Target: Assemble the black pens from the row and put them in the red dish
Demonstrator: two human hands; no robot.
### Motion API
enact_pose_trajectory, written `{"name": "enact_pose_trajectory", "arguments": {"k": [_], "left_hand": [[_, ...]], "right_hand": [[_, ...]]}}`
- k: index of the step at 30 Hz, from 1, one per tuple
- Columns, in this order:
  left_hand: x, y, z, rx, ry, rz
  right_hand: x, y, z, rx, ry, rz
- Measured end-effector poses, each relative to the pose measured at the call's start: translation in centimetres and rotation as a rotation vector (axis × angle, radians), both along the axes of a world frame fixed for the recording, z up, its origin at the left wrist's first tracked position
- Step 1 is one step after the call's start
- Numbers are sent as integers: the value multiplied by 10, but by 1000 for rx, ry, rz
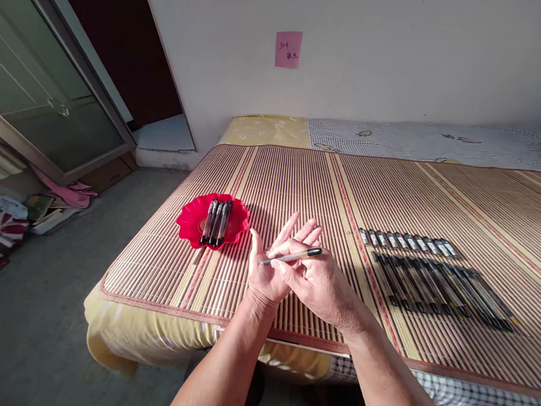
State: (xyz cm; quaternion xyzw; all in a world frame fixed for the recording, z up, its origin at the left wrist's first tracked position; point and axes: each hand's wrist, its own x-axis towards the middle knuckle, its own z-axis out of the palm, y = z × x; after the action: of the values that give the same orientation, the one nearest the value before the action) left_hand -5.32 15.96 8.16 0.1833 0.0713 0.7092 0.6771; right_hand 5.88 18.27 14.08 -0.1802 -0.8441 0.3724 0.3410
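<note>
My right hand pinches a pen with a black cap, holding it nearly level above the bamboo mat. The pen's tip end points left, against the palm of my left hand, whose fingers are stretched out and apart. To the left, a red scalloped dish holds several black pens. On the right of the mat lies a row of pen caps and, just in front of it, a long row of pens laid side by side.
The mat covers a bed with a yellow sheet, against a white wall with a pink note. A glass door and a dark doorway are at left. Clothes and bags lie on the grey floor.
</note>
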Motion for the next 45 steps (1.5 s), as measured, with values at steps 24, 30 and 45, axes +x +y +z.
{"name": "enact_pose_trajectory", "arguments": {"k": [24,30,45], "left_hand": [[1,-2,2,-15,-8,37],[1,-2,6,-72,28,50],[0,-3,6,-72,30,38]], "right_hand": [[-1,0,-2,18,-28,-48],[6,1,6,-2,-11,13],[4,2,3,-20,-4,-31]]}}
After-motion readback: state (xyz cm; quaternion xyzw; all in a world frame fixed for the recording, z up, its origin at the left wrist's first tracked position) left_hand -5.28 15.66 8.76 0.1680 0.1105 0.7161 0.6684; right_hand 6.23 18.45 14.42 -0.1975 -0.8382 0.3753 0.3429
